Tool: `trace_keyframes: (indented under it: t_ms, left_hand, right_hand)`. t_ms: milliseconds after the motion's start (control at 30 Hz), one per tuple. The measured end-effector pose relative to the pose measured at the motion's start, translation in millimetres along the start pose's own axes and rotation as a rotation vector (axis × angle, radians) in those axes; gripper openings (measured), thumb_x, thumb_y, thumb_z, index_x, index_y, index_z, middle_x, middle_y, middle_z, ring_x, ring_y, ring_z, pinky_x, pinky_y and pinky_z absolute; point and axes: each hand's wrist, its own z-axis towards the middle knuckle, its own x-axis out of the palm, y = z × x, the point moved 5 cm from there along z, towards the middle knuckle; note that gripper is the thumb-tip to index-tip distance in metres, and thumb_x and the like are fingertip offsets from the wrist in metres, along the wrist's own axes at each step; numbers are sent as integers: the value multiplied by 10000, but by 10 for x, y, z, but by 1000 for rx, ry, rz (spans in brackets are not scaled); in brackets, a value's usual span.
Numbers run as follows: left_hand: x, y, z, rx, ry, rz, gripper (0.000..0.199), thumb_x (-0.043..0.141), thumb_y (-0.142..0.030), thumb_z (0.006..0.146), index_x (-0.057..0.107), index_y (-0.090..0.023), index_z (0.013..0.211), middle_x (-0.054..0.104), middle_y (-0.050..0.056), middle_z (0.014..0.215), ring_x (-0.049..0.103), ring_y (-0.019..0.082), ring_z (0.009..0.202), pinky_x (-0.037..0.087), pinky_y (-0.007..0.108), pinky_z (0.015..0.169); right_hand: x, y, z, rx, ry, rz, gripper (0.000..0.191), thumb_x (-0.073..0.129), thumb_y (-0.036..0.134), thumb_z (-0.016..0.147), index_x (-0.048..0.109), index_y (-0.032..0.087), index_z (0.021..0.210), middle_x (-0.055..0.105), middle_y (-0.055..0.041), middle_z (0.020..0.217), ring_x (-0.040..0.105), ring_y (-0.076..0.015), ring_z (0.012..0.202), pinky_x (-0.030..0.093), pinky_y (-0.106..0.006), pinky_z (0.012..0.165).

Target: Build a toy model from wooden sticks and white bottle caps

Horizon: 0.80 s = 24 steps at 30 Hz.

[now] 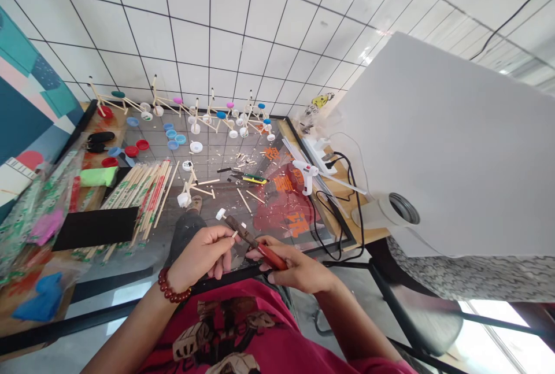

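My right hand (288, 261) is wrapped round the red handle of a pliers-like tool (271, 255), its dark metal head pointing up and left. My left hand (210, 252) pinches a short wooden stick piece (235, 234) beside the tool's head. Near the tip of the tool is a small white piece (221, 213); whether the tool touches it, I cannot tell. Ahead on the glass table (217, 189) stands a small stick frame (197, 183) with white caps. Loose sticks (244, 200) and a yellow-green cutter (254, 179) lie nearby.
Several stick models with coloured caps (221, 115) line the back edge. Bundled wooden sticks (139, 195), a black sheet (96, 228) and blue caps (171, 134) are at the left. At the right are a white glue gun (307, 174), black cables (318, 235) and a large white board (451, 148).
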Motion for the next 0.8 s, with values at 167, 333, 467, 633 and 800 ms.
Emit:
trace_keyframes:
  t_ms: [167,333,467,633,800]
  left_hand:
    - [-1,5,-4,-15,17,51,405,658,-571,783,643,-174,861,656,4,521,497,94,346,318,183,370]
    - [-7,0,-2,-27,49,64,400,655,-560,789,638,-168,869,621,-9,505,426,79,345,282,197,392]
    - [8,24,43,63,3,90,413,585,-584,860,639,-174,871,520,-58,455,332,75,346,238,212,407]
    - [94,28,21,148,-35,123,389,538,-566,898,644,-196,845,478,-66,443,348,106,391,260,231,434]
    - [128,-52,-44,180,-45,120,329,544,-493,915,674,-210,811,478,-55,426,360,127,401,273,256,455]
  right_hand:
    - [16,34,16,-40,4,-114,474,702,166,757,775,241,1219,542,-60,1353,642,-187,1064,533,-357,993]
    - [59,96,44,-193,-137,-391,300,573,50,737,705,196,963,662,-34,1059,649,-183,980,509,-312,926]
    - [-15,54,26,-144,-282,-467,348,609,100,767,593,216,1095,674,-8,976,603,-166,845,477,-282,791]
    - [-60,13,38,33,-206,-522,372,692,304,851,607,207,1199,688,-8,956,596,-183,838,445,-299,783]
    - [-39,34,38,30,-266,-640,207,690,296,838,625,213,1016,624,27,842,513,-154,738,378,-279,705]
